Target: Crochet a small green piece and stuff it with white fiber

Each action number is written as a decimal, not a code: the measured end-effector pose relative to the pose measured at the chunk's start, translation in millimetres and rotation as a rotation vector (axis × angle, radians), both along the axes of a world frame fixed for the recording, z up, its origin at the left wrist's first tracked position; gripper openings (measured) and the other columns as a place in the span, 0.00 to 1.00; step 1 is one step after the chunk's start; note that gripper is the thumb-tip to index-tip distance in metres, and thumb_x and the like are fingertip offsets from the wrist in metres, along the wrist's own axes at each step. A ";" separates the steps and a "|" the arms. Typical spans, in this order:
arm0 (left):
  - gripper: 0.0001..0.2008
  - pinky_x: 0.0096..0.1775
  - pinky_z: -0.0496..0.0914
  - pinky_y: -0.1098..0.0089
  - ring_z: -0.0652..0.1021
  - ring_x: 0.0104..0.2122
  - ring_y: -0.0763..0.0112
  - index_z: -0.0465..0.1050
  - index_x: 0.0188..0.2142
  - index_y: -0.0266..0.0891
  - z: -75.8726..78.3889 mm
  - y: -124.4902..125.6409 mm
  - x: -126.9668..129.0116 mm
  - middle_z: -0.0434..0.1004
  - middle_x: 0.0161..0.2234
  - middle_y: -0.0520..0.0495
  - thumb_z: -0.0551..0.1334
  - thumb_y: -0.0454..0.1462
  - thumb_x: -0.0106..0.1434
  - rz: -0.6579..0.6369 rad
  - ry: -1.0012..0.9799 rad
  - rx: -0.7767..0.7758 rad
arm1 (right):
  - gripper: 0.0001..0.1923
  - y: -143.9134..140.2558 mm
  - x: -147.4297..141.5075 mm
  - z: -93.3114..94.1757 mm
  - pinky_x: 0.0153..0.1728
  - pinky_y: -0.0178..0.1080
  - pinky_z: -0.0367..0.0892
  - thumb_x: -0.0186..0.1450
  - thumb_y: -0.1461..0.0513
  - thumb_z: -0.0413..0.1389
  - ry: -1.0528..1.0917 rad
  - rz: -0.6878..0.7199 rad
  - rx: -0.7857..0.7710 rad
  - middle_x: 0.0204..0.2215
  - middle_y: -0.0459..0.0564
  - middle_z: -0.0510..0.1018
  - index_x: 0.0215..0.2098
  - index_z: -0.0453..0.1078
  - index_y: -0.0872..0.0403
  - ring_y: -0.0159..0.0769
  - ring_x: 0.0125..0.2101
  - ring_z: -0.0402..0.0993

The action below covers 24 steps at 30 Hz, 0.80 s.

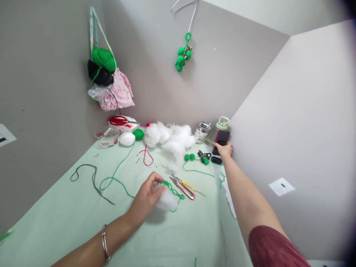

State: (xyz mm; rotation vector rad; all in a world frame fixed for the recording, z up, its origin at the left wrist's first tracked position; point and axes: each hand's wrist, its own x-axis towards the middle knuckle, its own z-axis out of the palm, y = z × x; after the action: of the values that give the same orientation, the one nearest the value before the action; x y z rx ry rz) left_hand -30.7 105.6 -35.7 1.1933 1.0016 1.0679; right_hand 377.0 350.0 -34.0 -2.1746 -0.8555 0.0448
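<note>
My left hand (pixel 148 196), a bangle on its wrist, is closed on a tuft of white stuffing (pixel 167 199) and a small green crochet piece (pixel 166 183) above the table. Loose green yarn trails from the piece to the right. At the back right, my right hand (pixel 226 150) grips the lower part of a dark smartphone (pixel 222 139) with a pink edge, which stands upright against a bottle (pixel 213 135). Just right of the left hand lie orange thread snips (pixel 183 189) and a yellow-handled crochet hook (pixel 190 185).
A heap of white stuffing (pixel 175 137) lies along the back wall, with a pen cup (pixel 201 133) beside it. Green balls (pixel 189 157), a white yarn ball (pixel 127 139) and red scissors (pixel 119 120) sit around. A polka-dot bag (pixel 119 91) hangs at left.
</note>
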 end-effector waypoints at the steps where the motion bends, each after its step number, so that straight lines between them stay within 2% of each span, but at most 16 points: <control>1: 0.12 0.30 0.65 0.69 0.70 0.27 0.70 0.68 0.38 0.42 -0.5 0.2 0.1 0.73 0.31 0.54 0.64 0.46 0.62 -0.002 -0.002 0.001 | 0.21 -2.0 -1.4 1.9 0.52 0.53 0.78 0.73 0.55 0.61 0.006 0.009 0.006 0.58 0.56 0.77 0.61 0.71 0.54 0.46 0.53 0.79; 5: 0.12 0.31 0.65 0.69 0.70 0.27 0.70 0.68 0.38 0.42 -2.4 1.3 0.1 0.73 0.31 0.54 0.65 0.46 0.61 0.006 -0.008 0.010 | 0.21 -15.5 -18.1 13.6 0.52 0.53 0.78 0.73 0.55 0.61 0.035 0.061 0.046 0.58 0.56 0.77 0.61 0.71 0.54 0.46 0.53 0.79; 8: 0.12 0.31 0.65 0.69 0.71 0.27 0.69 0.68 0.38 0.42 -4.9 2.4 -0.9 0.72 0.30 0.54 0.65 0.46 0.61 0.023 -0.016 0.023 | 0.21 -33.7 -46.0 23.5 0.52 0.53 0.78 0.73 0.55 0.61 0.073 0.187 0.093 0.58 0.56 0.76 0.61 0.71 0.54 0.46 0.53 0.78; 12: 0.13 0.35 0.68 0.67 0.74 0.31 0.67 0.70 0.38 0.42 -7.9 3.4 -0.8 0.75 0.33 0.51 0.67 0.45 0.60 0.047 -0.032 0.063 | 0.20 -80.6 -107.2 29.8 0.51 0.53 0.78 0.73 0.55 0.61 0.195 0.578 0.097 0.57 0.56 0.77 0.60 0.71 0.54 0.45 0.52 0.79; 16: 0.14 0.41 0.70 0.65 0.77 0.37 0.63 0.72 0.41 0.42 -6.7 3.7 -0.2 0.79 0.38 0.48 0.69 0.45 0.59 0.071 -0.068 0.117 | 0.15 -155.4 -180.2 28.8 0.52 0.46 0.76 0.73 0.53 0.60 0.324 0.997 0.069 0.48 0.53 0.83 0.52 0.76 0.54 0.42 0.49 0.82; 18: 0.16 0.41 0.70 0.65 0.77 0.38 0.63 0.72 0.42 0.42 -5.7 4.7 -2.0 0.80 0.39 0.48 0.69 0.45 0.59 0.094 -0.092 0.142 | 0.19 -191.9 -209.6 29.0 0.51 0.44 0.75 0.72 0.49 0.59 0.370 1.133 0.066 0.49 0.51 0.84 0.55 0.75 0.50 0.41 0.48 0.82; 20: 0.16 0.42 0.70 0.66 0.77 0.39 0.63 0.72 0.43 0.43 -5.4 6.9 -5.4 0.79 0.41 0.48 0.70 0.44 0.58 0.140 -0.111 0.165 | 0.24 -219.6 -229.2 30.1 0.46 0.42 0.74 0.72 0.46 0.58 0.410 1.207 0.046 0.51 0.52 0.83 0.60 0.72 0.48 0.39 0.44 0.82; 22: 0.17 0.43 0.70 0.67 0.77 0.41 0.63 0.72 0.44 0.43 -5.8 10.1 -9.4 0.78 0.43 0.48 0.70 0.43 0.56 0.197 -0.128 0.185 | 0.25 -236.4 -238.3 30.9 0.40 0.39 0.72 0.72 0.44 0.56 0.449 1.245 0.005 0.40 0.49 0.83 0.59 0.72 0.50 0.35 0.34 0.80; 24: 0.18 0.42 0.70 0.67 0.77 0.41 0.63 0.72 0.44 0.43 -6.0 13.3 -12.9 0.77 0.43 0.48 0.69 0.43 0.56 0.222 -0.145 0.192 | 0.26 -243.4 -238.7 30.2 0.31 0.37 0.68 0.72 0.41 0.54 0.498 1.280 -0.049 0.26 0.45 0.78 0.48 0.77 0.53 0.32 0.23 0.72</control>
State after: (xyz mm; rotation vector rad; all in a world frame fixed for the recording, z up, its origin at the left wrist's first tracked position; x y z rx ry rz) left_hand -43.6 118.9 -41.7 1.1571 0.9500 1.4320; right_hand 138.3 106.5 -3.9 -1.2114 -1.7501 1.1631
